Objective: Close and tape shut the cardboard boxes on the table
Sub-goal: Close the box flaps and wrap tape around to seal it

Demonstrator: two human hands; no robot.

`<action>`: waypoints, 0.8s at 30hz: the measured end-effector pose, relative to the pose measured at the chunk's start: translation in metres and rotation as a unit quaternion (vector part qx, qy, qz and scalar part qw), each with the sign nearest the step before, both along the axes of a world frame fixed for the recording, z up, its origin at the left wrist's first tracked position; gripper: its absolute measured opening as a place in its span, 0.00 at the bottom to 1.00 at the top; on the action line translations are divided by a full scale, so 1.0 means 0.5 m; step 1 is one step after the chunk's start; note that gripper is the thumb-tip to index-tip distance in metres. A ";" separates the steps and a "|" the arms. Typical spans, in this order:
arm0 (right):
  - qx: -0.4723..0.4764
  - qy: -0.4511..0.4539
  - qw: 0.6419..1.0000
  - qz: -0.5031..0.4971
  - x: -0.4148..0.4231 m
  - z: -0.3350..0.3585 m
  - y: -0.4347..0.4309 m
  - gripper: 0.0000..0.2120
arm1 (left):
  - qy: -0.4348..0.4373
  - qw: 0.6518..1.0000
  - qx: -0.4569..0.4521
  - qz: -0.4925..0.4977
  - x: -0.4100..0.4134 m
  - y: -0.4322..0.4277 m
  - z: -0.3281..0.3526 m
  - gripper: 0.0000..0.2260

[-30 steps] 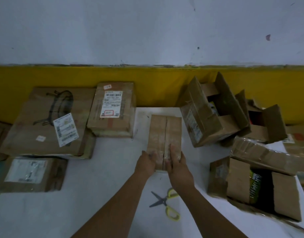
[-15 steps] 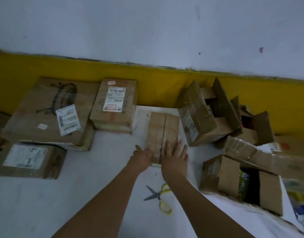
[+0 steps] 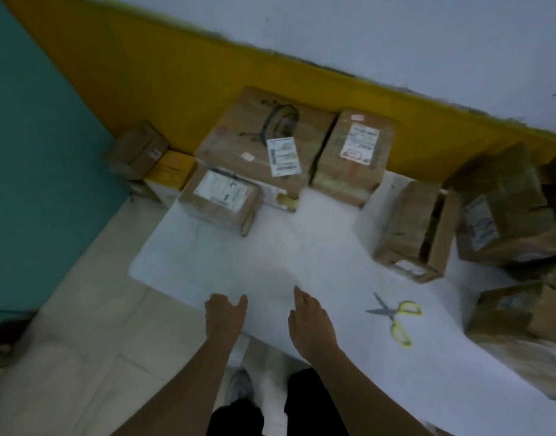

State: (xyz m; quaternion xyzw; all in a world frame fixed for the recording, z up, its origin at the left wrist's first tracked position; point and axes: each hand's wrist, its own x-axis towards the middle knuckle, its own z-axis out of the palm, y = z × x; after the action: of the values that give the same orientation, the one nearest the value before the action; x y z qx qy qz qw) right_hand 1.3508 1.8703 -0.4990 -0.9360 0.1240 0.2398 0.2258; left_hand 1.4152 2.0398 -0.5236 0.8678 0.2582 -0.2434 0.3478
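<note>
Both hands hang empty low in the frame's centre, over the near edge of the white bench [image 3: 270,262]. The left hand [image 3: 224,316] has its fingers loosely bent and its thumb out; the right hand [image 3: 308,319] has its fingers relaxed and nearly straight, pointing up the frame. Neither touches a box. The narrow cardboard box [image 3: 408,228] sits on the bench at centre right, well apart from both hands, with a dark gap showing between its top flaps. Yellow-handled scissors [image 3: 394,316] lie open on the bench below that box, to the right of the right hand. Along the yellow wall band in the upper middle stand closed boxes: a large box with a drawing [image 3: 257,136], a labelled box [image 3: 352,155] just beside it on the right, and a smaller labelled box [image 3: 220,199] in front on the left. More boxes with open flaps [image 3: 506,209] crowd the right edge, blurred.
</note>
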 end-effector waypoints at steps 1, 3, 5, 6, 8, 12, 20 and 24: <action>0.004 0.016 1.000 -0.004 -0.010 -0.012 0.024 0.28 | 0.027 0.998 -0.041 0.039 -0.013 0.014 -0.016 0.38; 0.010 0.042 0.999 -0.021 -0.029 -0.029 0.058 0.28 | 0.038 0.994 -0.076 0.066 -0.027 0.016 -0.025 0.41; 0.011 0.053 0.997 -0.047 -0.048 -0.040 0.078 0.28 | 0.025 0.997 -0.049 0.059 -0.039 0.013 -0.024 0.39; 0.012 0.056 0.997 -0.060 -0.055 -0.041 0.083 0.28 | 0.030 0.997 -0.027 0.071 -0.044 0.015 -0.021 0.38; 0.003 0.060 0.995 -0.077 -0.068 -0.039 0.089 0.28 | 0.054 0.995 -0.023 0.076 -0.055 0.029 -0.037 0.41; -0.012 0.052 0.995 -0.089 -0.085 -0.043 0.096 0.27 | 0.164 0.977 -0.135 -0.003 -0.069 0.067 -0.073 0.33; 0.115 0.121 0.969 -0.182 -0.066 -0.041 0.110 0.12 | 0.184 0.968 -0.107 -0.130 -0.002 0.056 0.013 0.17; 0.306 0.148 0.866 -0.366 -0.017 -0.004 0.112 0.23 | 0.121 0.967 -0.072 -0.212 0.031 0.020 0.068 0.12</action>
State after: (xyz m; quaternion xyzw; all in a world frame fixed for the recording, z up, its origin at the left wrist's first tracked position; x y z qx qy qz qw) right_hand 1.3422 1.9263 -0.5009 -0.6612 0.4102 0.3012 0.5513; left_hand 1.4306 2.0496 -0.4894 0.8396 0.0904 -0.4327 0.3157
